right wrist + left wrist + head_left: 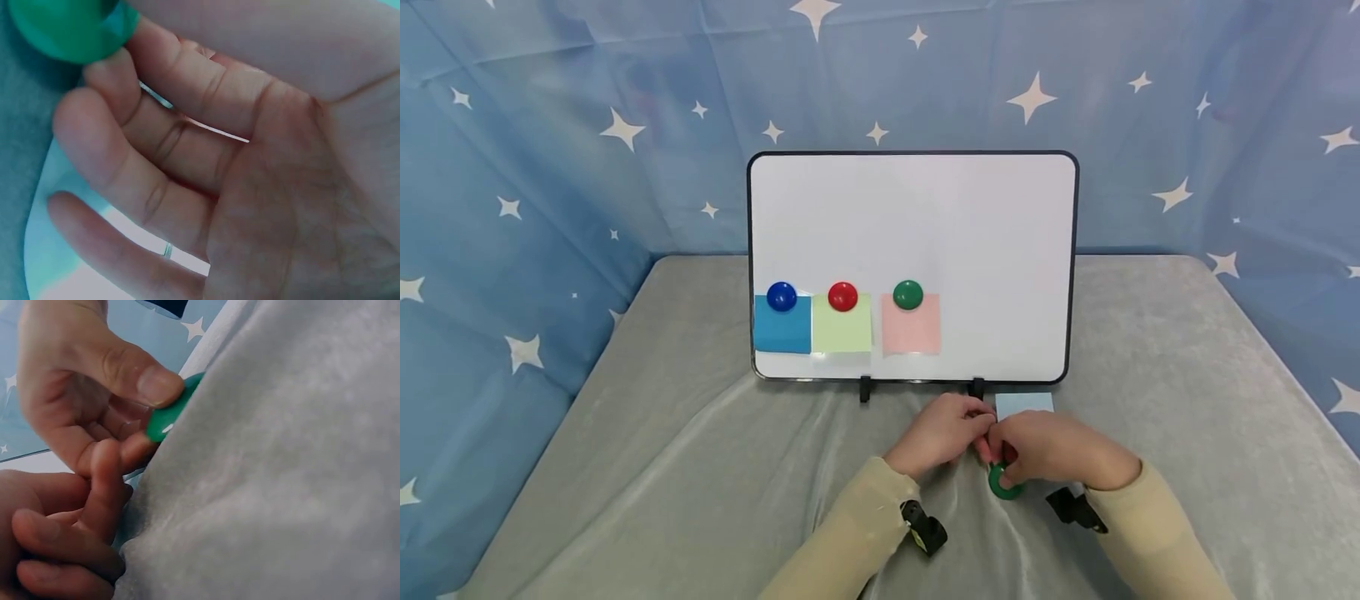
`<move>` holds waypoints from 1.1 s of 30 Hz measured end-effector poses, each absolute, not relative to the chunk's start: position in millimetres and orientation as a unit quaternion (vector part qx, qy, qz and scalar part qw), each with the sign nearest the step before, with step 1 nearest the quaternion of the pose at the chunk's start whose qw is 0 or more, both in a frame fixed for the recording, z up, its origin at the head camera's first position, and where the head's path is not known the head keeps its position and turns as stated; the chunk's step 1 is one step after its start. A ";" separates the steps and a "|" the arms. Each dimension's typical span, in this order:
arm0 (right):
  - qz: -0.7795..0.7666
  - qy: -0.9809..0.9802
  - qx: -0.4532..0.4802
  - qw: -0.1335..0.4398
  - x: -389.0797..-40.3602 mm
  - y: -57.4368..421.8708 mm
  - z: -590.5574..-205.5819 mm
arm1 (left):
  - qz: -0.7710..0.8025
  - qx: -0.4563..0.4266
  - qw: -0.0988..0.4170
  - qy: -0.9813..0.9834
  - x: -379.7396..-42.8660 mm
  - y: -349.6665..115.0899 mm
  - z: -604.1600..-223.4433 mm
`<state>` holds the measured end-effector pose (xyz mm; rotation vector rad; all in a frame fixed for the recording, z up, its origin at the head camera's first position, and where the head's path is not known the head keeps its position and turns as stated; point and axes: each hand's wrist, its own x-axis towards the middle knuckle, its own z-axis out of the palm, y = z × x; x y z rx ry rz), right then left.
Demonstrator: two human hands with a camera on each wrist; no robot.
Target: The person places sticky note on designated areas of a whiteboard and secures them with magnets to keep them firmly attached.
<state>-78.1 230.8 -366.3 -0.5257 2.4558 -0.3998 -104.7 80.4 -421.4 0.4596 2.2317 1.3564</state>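
Observation:
My right hand point(1060, 446) pinches a round green magnet point(1000, 490) low over the grey cloth. The left wrist view shows its thumb on the face of the green magnet point(167, 422) and a finger at the underside. Beside it, my left hand point(942, 429) has bent fingers at the left side of a light blue paper note point(1024, 402). Only a sliver of light blue shows behind the left fingers point(103, 487), so whether they grip the note is hidden. The two hands touch or nearly touch. Much of the note lies behind the right hand.
Behind the hands stands a whiteboard point(917, 217) on small black feet point(865, 389). Blue point(782, 332), green point(842, 333) and pink point(912, 332) notes hang along its lower part, under blue point(782, 297), red point(842, 297) and green point(907, 294) magnets respectively. Grey cloth point(647, 467) covers the table.

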 end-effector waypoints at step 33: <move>-0.199 0.893 -0.288 0.284 -79.1 234.4 -359.1 | 0.310 0.226 0.119 0.916 -95.9 88.8 -423.0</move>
